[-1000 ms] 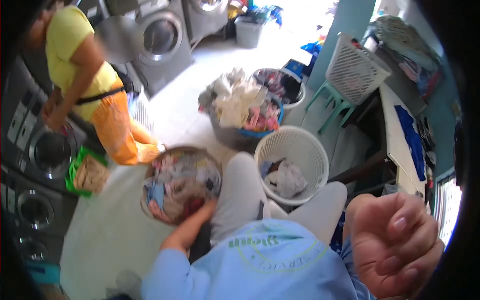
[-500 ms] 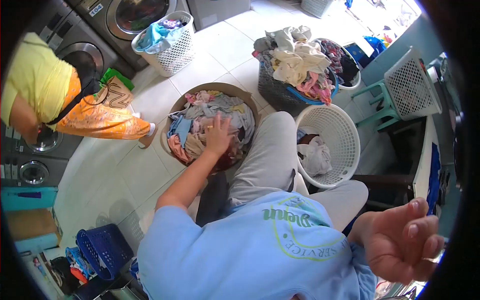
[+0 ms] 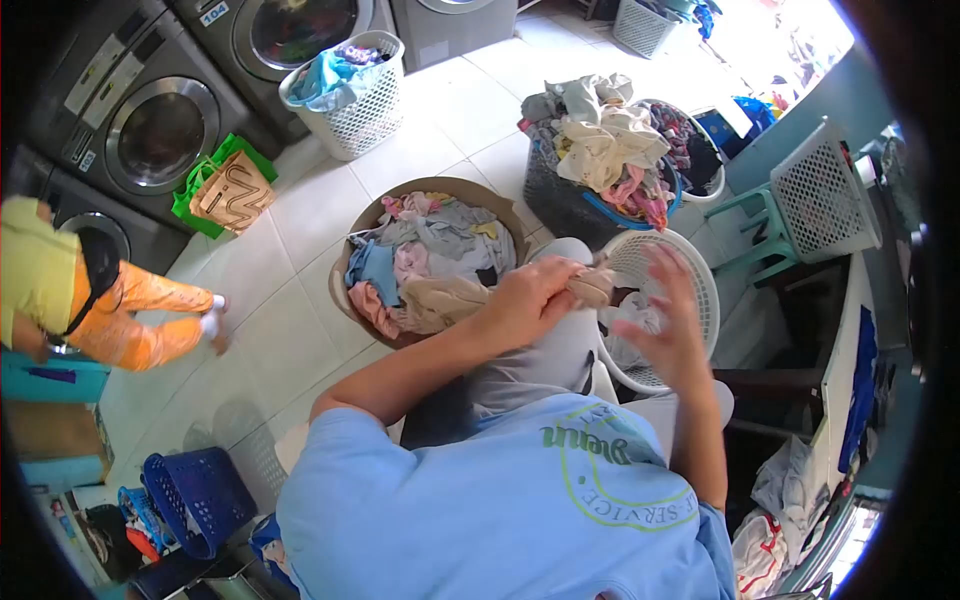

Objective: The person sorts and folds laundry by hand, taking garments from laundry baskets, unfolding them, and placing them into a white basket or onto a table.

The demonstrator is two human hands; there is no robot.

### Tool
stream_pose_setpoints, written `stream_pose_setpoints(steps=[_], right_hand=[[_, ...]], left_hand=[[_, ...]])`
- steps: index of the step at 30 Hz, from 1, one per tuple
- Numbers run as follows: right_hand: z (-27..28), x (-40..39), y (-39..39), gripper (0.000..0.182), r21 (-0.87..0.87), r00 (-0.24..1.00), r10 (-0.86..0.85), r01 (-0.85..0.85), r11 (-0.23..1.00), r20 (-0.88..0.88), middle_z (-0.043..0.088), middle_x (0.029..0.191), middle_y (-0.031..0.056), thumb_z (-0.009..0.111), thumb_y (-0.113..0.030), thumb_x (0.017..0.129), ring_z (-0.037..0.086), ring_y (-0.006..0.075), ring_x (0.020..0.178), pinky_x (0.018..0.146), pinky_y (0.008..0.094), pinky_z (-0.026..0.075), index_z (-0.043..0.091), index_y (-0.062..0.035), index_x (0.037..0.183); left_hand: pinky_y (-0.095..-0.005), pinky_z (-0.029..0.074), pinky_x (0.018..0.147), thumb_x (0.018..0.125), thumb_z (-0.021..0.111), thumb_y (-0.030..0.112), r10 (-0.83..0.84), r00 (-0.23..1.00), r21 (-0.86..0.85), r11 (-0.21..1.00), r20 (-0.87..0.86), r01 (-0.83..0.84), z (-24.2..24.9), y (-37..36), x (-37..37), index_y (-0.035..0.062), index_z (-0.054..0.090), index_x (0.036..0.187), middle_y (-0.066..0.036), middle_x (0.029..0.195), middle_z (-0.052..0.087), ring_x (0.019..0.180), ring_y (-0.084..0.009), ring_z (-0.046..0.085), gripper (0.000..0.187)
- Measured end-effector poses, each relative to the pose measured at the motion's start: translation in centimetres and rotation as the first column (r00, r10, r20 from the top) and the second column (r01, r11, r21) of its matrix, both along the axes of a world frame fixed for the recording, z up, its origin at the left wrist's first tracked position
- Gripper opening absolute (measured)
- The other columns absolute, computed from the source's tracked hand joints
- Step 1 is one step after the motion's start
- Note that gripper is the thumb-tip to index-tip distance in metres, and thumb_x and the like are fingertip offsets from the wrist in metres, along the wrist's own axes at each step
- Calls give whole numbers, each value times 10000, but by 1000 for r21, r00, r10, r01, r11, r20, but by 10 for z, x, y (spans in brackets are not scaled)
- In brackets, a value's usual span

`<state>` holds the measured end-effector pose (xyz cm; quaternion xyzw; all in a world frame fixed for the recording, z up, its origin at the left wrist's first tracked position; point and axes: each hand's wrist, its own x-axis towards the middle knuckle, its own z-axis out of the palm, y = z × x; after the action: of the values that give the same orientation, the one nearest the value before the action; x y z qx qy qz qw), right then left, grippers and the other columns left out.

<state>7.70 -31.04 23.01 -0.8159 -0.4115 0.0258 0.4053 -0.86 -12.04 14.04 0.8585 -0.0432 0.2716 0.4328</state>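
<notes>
My left hand (image 3: 535,300) is over my lap, its fingers closed on a small beige cloth (image 3: 592,287). Just right of it, above a round white basket (image 3: 703,300), my right hand (image 3: 665,325) is open with its fingers spread and nothing visible in it. White fabric (image 3: 632,345) lies inside that basket. A wide brown basket (image 3: 345,292) in front of my legs is full of mixed clothes (image 3: 440,245), with pink, blue, grey and beige pieces on top.
Beyond my knees, a dark basket (image 3: 560,200) is heaped with laundry. A white basket (image 3: 365,112) stands by the washing machines (image 3: 160,135). At left is a person in yellow and orange (image 3: 130,310). A green stool (image 3: 765,225) is at right.
My left hand has left the brown basket and now holds the beige cloth. My right hand has moved up from the lower right to the white basket. The other person has moved down and left.
</notes>
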Motion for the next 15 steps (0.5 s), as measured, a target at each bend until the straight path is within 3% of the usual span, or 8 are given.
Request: stream_pose_setpoints(steps=[2,3,4,5,6,10,12,15], right_hand=[[-34,3,4,460,-21,998,48,-47,999,27,512,1208,112,628,-85,825,551,154,1041,817,275,483,463,-20,1250],[-46,5,3,454,6,998,67,-68,998,21,525,1192,104,620,-89,835,554,150,1032,822,273,480,461,-26,1255],[-47,2,2,419,191,917,124,-54,980,-379,552,1156,89,592,-99,860,562,146,1019,839,276,472,463,-26,1252],[-46,1,-1,387,357,681,238,36,934,-692,578,1120,73,565,-110,885,570,142,1006,856,280,465,465,-26,1249],[-42,4,-5,326,437,593,275,146,888,-756,607,1057,49,520,-98,910,584,138,989,864,289,467,478,-23,1225],[-10,18,-19,288,652,553,422,324,685,-718,600,1069,64,528,-55,891,594,151,981,867,294,484,503,-34,1177],[0,27,-33,292,669,600,398,332,665,-694,600,1068,65,535,-65,893,601,153,971,836,294,500,497,-39,1181],[7,48,-59,286,726,606,492,220,651,-625,615,1041,68,546,-84,899,625,145,924,707,270,541,495,-55,1178]], left_hand=[[-340,499,740,810,650,92,-229,972,-254,944,-43,211,39,-6,-5,34,532,1135,-142,1031,597,904,-272,617,350],[-340,499,740,810,650,92,-251,968,-255,938,-33,234,48,-4,-4,34,532,1135,-142,1031,597,904,-272,617,350],[-318,493,743,809,666,97,-219,976,-289,933,19,215,55,0,-1,34,527,1144,-118,1017,602,888,-226,611,368],[-296,487,746,807,682,102,-185,980,-326,924,68,197,58,-1,3,35,523,1152,-93,1003,607,872,-180,606,386],[-305,485,760,803,700,123,-302,937,-683,647,178,338,40,-5,12,60,518,1178,-54,970,611,856,-157,592,422],[-349,477,785,760,718,147,-369,927,-479,827,-69,294,-5,12,12,74,567,1156,-96,1047,630,898,-218,617,430],[-365,475,801,731,728,155,-363,765,-24,909,-533,415,-48,27,9,88,564,1173,-128,1037,648,918,-267,629,476],[-357,477,816,706,732,143,-207,737,4,962,-643,273,-10,45,0,71,562,1172,-150,1028,648,944,-273,628,502]])
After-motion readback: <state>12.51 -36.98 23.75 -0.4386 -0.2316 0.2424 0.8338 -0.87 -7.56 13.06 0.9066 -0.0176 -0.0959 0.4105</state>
